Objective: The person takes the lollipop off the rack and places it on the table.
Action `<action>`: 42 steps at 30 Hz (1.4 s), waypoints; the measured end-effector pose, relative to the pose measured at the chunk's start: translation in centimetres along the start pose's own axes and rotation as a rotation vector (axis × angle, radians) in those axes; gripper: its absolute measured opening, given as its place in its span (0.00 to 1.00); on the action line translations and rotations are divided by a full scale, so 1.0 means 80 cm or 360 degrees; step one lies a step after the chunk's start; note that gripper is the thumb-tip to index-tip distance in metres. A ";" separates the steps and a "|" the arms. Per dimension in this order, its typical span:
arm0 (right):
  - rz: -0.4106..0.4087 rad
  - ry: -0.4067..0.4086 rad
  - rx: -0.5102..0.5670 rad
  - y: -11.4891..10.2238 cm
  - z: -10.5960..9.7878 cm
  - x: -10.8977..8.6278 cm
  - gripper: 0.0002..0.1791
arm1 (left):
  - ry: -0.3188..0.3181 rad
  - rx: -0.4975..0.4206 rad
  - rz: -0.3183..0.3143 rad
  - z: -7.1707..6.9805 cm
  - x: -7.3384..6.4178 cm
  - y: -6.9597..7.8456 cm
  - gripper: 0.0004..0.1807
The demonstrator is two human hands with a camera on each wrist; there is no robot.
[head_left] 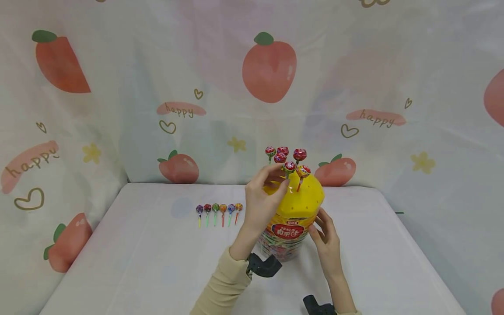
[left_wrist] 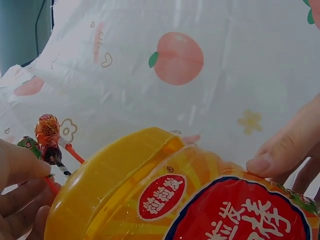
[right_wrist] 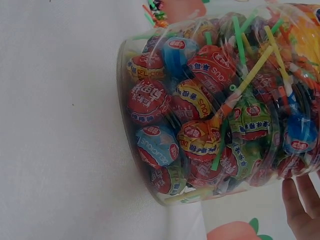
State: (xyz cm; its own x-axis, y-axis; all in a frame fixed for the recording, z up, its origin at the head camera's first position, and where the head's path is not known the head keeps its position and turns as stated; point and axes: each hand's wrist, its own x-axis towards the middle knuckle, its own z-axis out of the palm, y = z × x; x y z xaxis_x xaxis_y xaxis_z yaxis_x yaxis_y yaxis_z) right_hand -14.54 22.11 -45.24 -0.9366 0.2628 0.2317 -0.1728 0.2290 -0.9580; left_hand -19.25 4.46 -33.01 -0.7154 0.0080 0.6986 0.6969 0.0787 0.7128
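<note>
A clear plastic jar with a yellow lid stands on the table, filled with wrapped lollipops. Several lollipops stick up from the lid, among them a yellow-and-red one and a red one. My left hand is at the lid's top, pinching a lollipop by its stick between thumb and fingers; the stick's lower end is hard to make out. With its thumb and fingers around the jar's right side, my right hand holds the jar just under the lid.
A row of several lollipops lies on the white tablecloth left of the jar. Behind stands a printed curtain with peaches and hearts. Black wrist mounts sit on both forearms.
</note>
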 end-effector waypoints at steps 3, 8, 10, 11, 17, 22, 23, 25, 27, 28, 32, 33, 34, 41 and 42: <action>-0.0007 -0.0001 0.0000 0.000 0.000 0.000 0.30 | -0.0009 0.0027 0.0010 0.000 0.001 0.000 0.17; -0.0017 0.0003 0.0003 0.001 0.001 0.001 0.29 | -0.0013 0.0052 0.0024 0.000 0.002 0.000 0.17; -0.0015 0.0003 0.0006 0.001 0.001 0.001 0.29 | -0.0007 0.0049 0.0028 0.000 0.002 0.000 0.17; -0.0012 0.0002 0.0006 0.001 0.002 0.001 0.30 | -0.0004 0.0044 0.0031 0.001 0.002 0.000 0.17; -0.0003 -0.0001 0.0010 0.002 0.002 0.001 0.29 | 0.0017 0.0006 0.0050 0.002 0.003 0.001 0.17; -0.0011 -0.0007 0.0008 0.002 0.003 0.001 0.29 | 0.0051 -0.0006 0.0114 0.001 0.005 0.004 0.17; -0.0012 -0.0007 0.0006 0.002 0.003 0.001 0.29 | 0.0054 -0.0007 0.0129 0.001 0.006 0.005 0.17; -0.0016 -0.0006 0.0004 0.002 0.003 0.001 0.29 | 0.0055 -0.0013 0.0150 0.000 0.007 0.008 0.17; -0.0017 -0.0006 0.0002 0.002 0.003 0.001 0.29 | 0.0053 -0.0029 0.0143 -0.003 0.006 0.012 0.17; -0.0016 -0.0005 0.0001 0.002 0.003 0.001 0.29 | 0.0054 -0.0043 0.0127 -0.005 0.005 0.014 0.17; -0.0010 -0.0004 -0.0002 0.002 0.003 0.002 0.29 | 0.0065 -0.0112 0.0012 -0.014 -0.004 0.016 0.17; -0.0007 -0.0006 -0.0001 0.002 0.003 0.002 0.29 | 0.0067 -0.0123 -0.0016 -0.017 -0.007 0.015 0.17; -0.0006 -0.0006 -0.0001 0.002 0.003 0.001 0.29 | 0.0069 -0.0132 -0.0042 -0.020 -0.010 0.014 0.17; -0.0016 -0.0002 0.0001 0.001 0.001 0.000 0.29 | 0.0097 -0.0105 -0.0132 -0.044 -0.033 -0.006 0.18; -0.0020 0.0000 0.0003 0.001 0.001 0.000 0.29 | 0.0101 -0.0091 -0.0150 -0.047 -0.036 -0.009 0.18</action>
State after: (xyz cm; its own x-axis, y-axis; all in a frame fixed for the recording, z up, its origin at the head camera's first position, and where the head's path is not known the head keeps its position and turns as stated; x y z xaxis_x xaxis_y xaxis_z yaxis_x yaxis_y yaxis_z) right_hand -14.59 22.08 -45.34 -0.9343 0.2601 0.2438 -0.1851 0.2307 -0.9553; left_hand -17.51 0.62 -35.27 -0.7745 -0.0601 0.6297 0.6299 0.0193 0.7765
